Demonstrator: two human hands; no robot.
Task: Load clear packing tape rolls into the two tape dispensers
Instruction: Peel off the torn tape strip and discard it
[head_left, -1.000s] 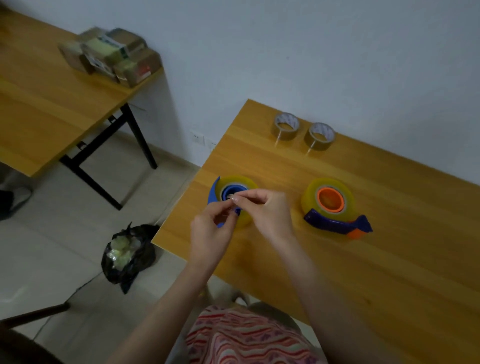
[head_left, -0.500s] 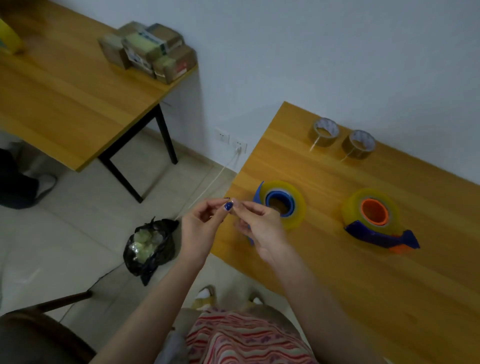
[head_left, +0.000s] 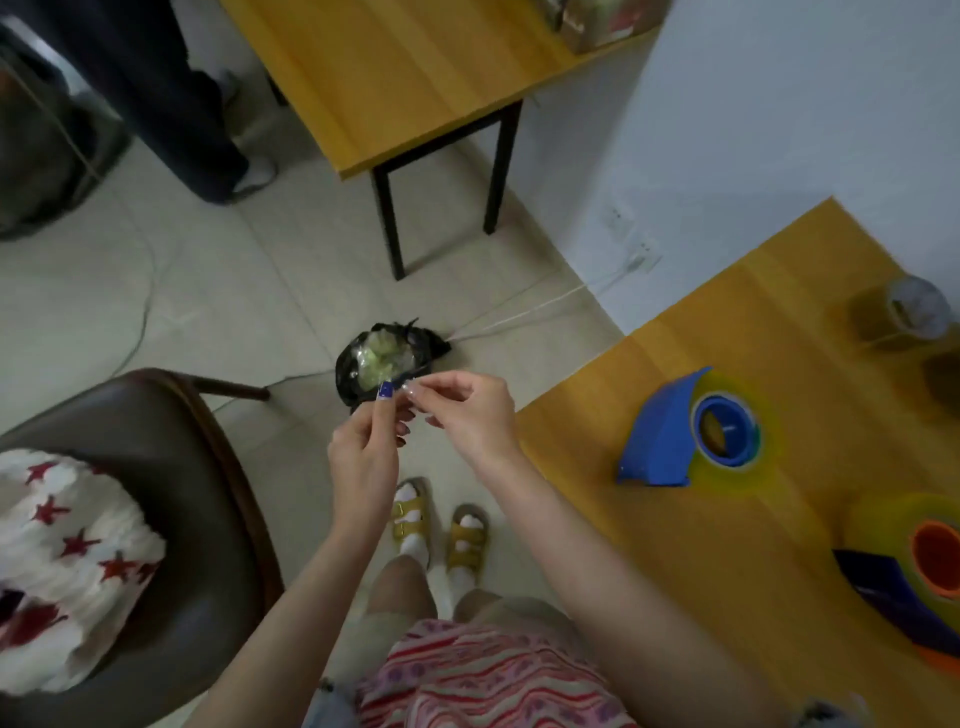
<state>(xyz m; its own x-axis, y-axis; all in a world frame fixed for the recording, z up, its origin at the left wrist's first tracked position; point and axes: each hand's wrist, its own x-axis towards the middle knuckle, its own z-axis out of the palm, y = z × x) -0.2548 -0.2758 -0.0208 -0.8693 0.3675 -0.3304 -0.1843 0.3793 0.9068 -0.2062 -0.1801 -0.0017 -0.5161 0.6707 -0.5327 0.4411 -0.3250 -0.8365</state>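
Note:
My left hand (head_left: 363, 447) and my right hand (head_left: 467, 415) are raised off the table's left edge, above the floor. Their fingertips pinch together on a small scrap of clear tape (head_left: 402, 387) that is hard to make out. The blue dispenser (head_left: 660, 441) lies on the wooden table (head_left: 649, 519) with a yellowish clear tape roll (head_left: 763, 457) on its hub. A second clear roll sits on the dark blue and orange dispenser (head_left: 904, 592) at the right edge. Neither hand touches a dispenser.
A black rubbish bag (head_left: 384, 358) with crumpled tape lies on the floor just beyond my hands. A dark chair (head_left: 197, 519) holding a star-patterned cloth stands at the left. Two used tape rolls (head_left: 904, 312) sit at the table's far side. Another table (head_left: 405, 78) and a person's legs (head_left: 171, 104) are behind.
The view has swung left and down. Both hands, still pinched together, have moved from above the blue dispenser to off the table's left edge, over the floor near the black bag.

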